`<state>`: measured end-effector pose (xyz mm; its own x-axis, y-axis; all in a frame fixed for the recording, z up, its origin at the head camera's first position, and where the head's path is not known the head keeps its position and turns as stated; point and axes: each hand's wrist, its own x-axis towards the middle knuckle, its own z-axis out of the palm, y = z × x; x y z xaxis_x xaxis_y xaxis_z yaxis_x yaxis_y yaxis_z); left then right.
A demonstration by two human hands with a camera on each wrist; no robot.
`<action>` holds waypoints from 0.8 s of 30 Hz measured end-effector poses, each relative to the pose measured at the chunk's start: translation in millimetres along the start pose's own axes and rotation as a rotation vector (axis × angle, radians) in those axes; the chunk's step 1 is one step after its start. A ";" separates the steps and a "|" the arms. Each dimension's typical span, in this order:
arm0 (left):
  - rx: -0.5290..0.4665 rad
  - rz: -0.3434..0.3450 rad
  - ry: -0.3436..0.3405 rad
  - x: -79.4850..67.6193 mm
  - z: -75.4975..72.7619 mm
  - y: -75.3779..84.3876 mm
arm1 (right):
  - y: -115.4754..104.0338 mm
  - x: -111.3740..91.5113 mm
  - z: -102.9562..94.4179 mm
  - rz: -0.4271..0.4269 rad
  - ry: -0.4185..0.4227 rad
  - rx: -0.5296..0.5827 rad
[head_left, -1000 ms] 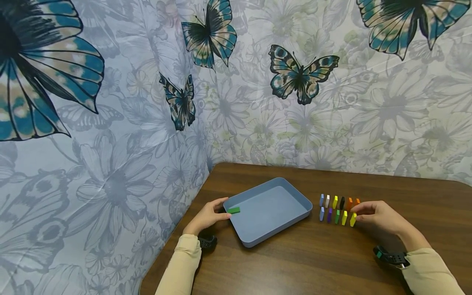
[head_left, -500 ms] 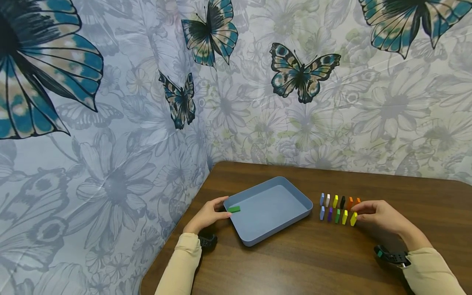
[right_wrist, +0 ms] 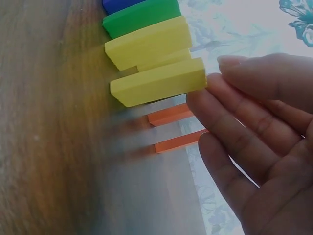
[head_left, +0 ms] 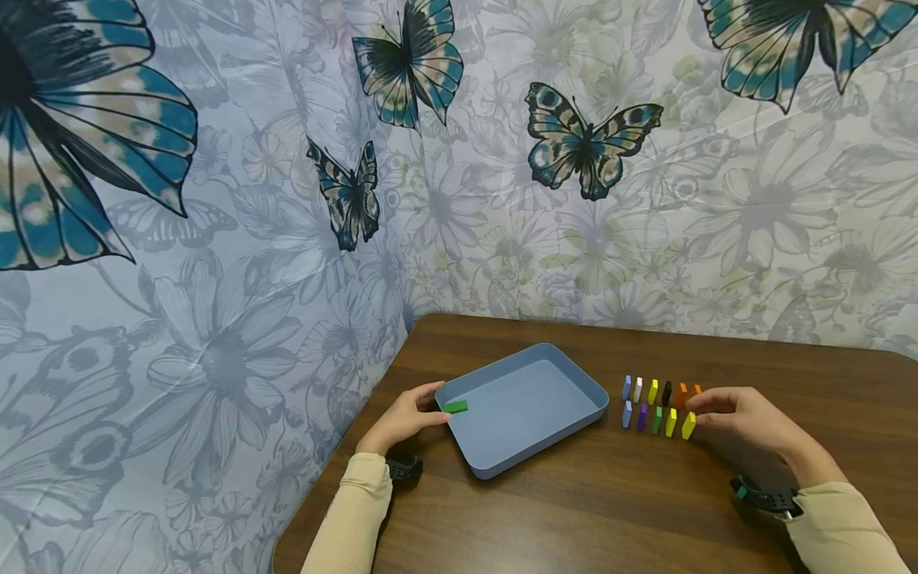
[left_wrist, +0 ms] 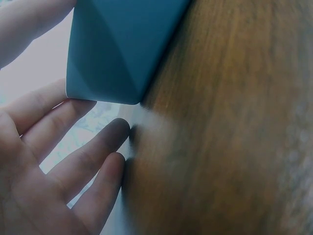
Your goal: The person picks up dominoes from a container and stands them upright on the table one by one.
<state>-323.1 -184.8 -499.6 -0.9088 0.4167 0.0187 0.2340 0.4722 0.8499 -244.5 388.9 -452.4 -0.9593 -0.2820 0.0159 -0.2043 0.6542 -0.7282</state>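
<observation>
My left hand [head_left: 402,420] holds the left corner of a shallow blue-grey tray [head_left: 531,410], thumb and fingers on either side of it. In the left wrist view the tray's corner [left_wrist: 105,58] sits between thumb and fingers. A green domino [head_left: 455,406] lies flat inside, by that corner. On the right, my right hand [head_left: 753,426] is beside the last yellow domino [head_left: 689,426] of the front row, which stands upright. The right wrist view has its fingertips close to the top of that yellow domino [right_wrist: 159,82], not curled round it; whether they touch is unclear.
Two rows of standing dominoes run beside the tray: blue, purple [head_left: 641,418], green and yellow in front; blue, white [head_left: 637,389], yellow, black [head_left: 667,394] and orange [head_left: 682,394] behind. The brown wooden table [head_left: 545,518] meets a butterfly-patterned wall covering.
My right hand has shifted slightly right, its fingers drawing off the end yellow domino, which stays standing and has moved very slightly right. My left hand and the tray stay in place.
</observation>
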 end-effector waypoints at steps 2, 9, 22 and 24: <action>0.000 -0.004 0.002 -0.1 0.3 0.4 | -1.5 -0.5 -0.9 -0.002 0.010 -0.005; 0.001 -0.003 0.000 0.2 1.0 1.0 | -8.3 -0.8 -4.3 -0.021 0.029 -0.001; 0.000 -0.007 -0.004 0.6 0.6 3.0 | -44.8 15.1 -3.8 -0.145 0.034 0.034; 0.001 -0.007 -0.004 0.7 0.3 3.3 | -53.0 21.9 -1.0 -0.161 0.032 0.057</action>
<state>-322.8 -182.7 -496.9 -0.9090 0.4168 0.0108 0.2282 0.4757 0.8495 -254.8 348.8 -412.7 -0.9209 -0.3570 0.1565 -0.3454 0.5615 -0.7519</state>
